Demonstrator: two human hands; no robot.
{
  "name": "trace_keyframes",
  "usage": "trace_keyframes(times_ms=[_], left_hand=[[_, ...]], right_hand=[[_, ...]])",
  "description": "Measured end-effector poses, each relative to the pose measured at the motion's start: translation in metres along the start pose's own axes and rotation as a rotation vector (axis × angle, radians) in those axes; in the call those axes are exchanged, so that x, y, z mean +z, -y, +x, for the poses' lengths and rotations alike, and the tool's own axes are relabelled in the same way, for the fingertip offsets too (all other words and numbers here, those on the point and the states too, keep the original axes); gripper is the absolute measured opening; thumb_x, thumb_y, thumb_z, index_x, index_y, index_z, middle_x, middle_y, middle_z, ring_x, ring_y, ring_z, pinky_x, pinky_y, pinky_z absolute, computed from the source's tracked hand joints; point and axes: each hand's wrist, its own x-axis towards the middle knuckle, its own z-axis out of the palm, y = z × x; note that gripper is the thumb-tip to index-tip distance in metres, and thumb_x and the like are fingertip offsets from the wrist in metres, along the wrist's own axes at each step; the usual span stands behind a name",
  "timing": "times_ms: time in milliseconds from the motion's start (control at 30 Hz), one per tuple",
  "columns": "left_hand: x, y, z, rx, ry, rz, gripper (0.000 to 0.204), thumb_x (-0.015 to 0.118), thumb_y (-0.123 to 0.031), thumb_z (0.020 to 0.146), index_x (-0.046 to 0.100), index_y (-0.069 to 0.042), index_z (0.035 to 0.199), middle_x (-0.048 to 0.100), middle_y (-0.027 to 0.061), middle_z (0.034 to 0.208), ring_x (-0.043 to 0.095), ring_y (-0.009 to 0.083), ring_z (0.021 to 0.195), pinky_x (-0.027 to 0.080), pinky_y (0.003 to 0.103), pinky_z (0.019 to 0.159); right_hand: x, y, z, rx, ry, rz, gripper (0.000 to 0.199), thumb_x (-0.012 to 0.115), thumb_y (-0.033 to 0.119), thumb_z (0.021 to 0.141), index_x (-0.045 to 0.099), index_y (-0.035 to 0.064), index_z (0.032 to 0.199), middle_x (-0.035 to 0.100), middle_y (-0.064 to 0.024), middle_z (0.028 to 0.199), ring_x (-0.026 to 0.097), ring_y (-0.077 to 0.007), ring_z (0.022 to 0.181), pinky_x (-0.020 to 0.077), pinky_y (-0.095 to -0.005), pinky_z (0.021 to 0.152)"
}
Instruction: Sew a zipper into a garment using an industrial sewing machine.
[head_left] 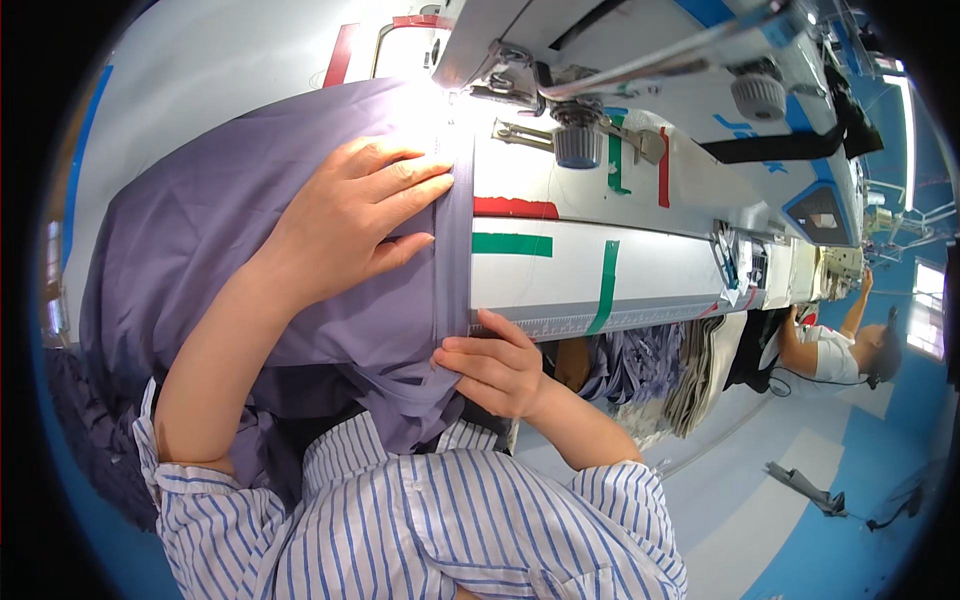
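Observation:
A large piece of purple fabric (240, 210) spreads over the left side of the sewing table and hangs off its near edge toward my lap. Its folded, stitched edge strip (455, 255) runs straight from the brightly lit needle area down to me. My left hand (350, 215) lies flat on the cloth, fingers stretched and their tips against the strip, just short of the needle area. At the near table edge, my right hand (500, 368) pinches the strip between thumb and fingers. Above stands the white sewing machine (680, 70); glare hides its needle.
Red tape (515, 208) and green tape (512, 244) mark the white table. A measuring scale (560, 325) runs along its front edge. Scissors or snips (730, 255) lie farther right. Purple and beige fabric bundles (640, 365) hang beyond. Another person (835, 345) works at the right.

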Motion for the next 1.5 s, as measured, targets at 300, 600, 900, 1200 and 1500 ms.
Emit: trace_keyframes(times_ms=[300, 600, 900, 1200, 1500], left_hand=[[-0.011, 0.004, 0.021, -0.030, 0.017, 0.012, 0.052, 0.076, -0.023, 0.078, 0.063, -0.006, 0.126, 0.062, 0.0044, 0.132, 0.054, 0.0241, 0.125, 0.042, 0.043, 0.108], [-0.006, -0.001, 0.004, 0.032, 0.057, -0.033, 0.056, 0.077, -0.027, 0.077, 0.063, -0.008, 0.128, 0.061, 0.0029, 0.134, 0.053, 0.0216, 0.125, 0.042, 0.044, 0.108], [0.004, 0.025, 0.011, 0.054, -0.010, -0.016, 0.041, 0.070, -0.023, 0.087, 0.064, -0.011, 0.126, 0.062, 0.0026, 0.132, 0.053, 0.0219, 0.125, 0.042, 0.042, 0.107], [-0.033, -0.034, -0.003, -0.421, 0.013, -0.790, 0.044, 0.072, -0.020, 0.088, 0.061, -0.001, 0.126, 0.065, 0.0142, 0.121, 0.065, 0.0250, 0.103, 0.051, 0.037, 0.088], [-0.048, -0.055, -0.080, -0.984, 0.199, -1.083, 0.038, 0.071, -0.007, 0.090, 0.061, 0.006, 0.124, 0.069, 0.0062, 0.079, 0.059, 0.0060, 0.055, 0.048, 0.020, 0.053]], right_hand=[[-0.008, -0.011, 0.019, 0.056, 0.008, 0.002, 0.005, 0.072, 0.013, 0.071, 0.068, 0.0099, 0.072, 0.075, -0.0050, 0.107, 0.071, -0.0204, 0.103, 0.0489, -0.0450, 0.105], [-0.017, -0.017, 0.037, 0.121, 0.089, 0.036, 0.011, 0.071, 0.014, 0.069, 0.070, 0.0079, 0.078, 0.074, -0.0064, 0.108, 0.070, -0.0217, 0.105, 0.0505, -0.0438, 0.103], [-0.021, -0.030, 0.061, 0.185, 0.125, -0.002, 0.011, 0.071, 0.009, 0.069, 0.069, 0.0055, 0.079, 0.073, -0.0067, 0.108, 0.069, -0.0230, 0.106, 0.0531, -0.0432, 0.098], [-0.019, -0.035, 0.061, 0.254, 0.104, -0.009, 0.016, 0.071, 0.002, 0.071, 0.066, 0.0027, 0.087, 0.067, -0.0086, 0.112, 0.065, -0.0289, 0.109, 0.0525, -0.0423, 0.097], [0.012, 0.055, 0.023, 1.044, 0.437, 1.354, 0.057, 0.075, 0.016, 0.089, 0.053, -0.0025, 0.138, 0.065, -0.0122, 0.124, 0.062, -0.0171, 0.110, 0.0485, -0.0315, 0.097]])
